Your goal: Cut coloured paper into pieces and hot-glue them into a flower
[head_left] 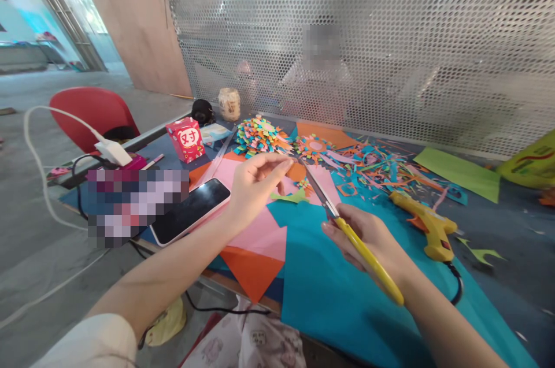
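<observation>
My left hand (260,180) pinches a small rounded piece of orange paper (297,173) between thumb and fingers. In my right hand (368,235) is a pair of scissors (366,258) with yellow handles, its blades pointing up and to the left. The blade tips are close to the orange piece; whether they touch it I cannot tell. Beneath my hands lie pink paper (260,232) and a large blue sheet (342,304). A green paper scrap (291,196) lies just below the orange piece. Farther back are a fringed multicoloured paper ball (261,138) and a flatter fringed paper flower (315,145).
A yellow glue gun (427,226) with a black cord lies at the right, below a pile of paper strips (381,163). At left are a phone (191,212), a red box (185,140) and a white charger (113,151). A perforated metal screen (368,67) borders the table's back.
</observation>
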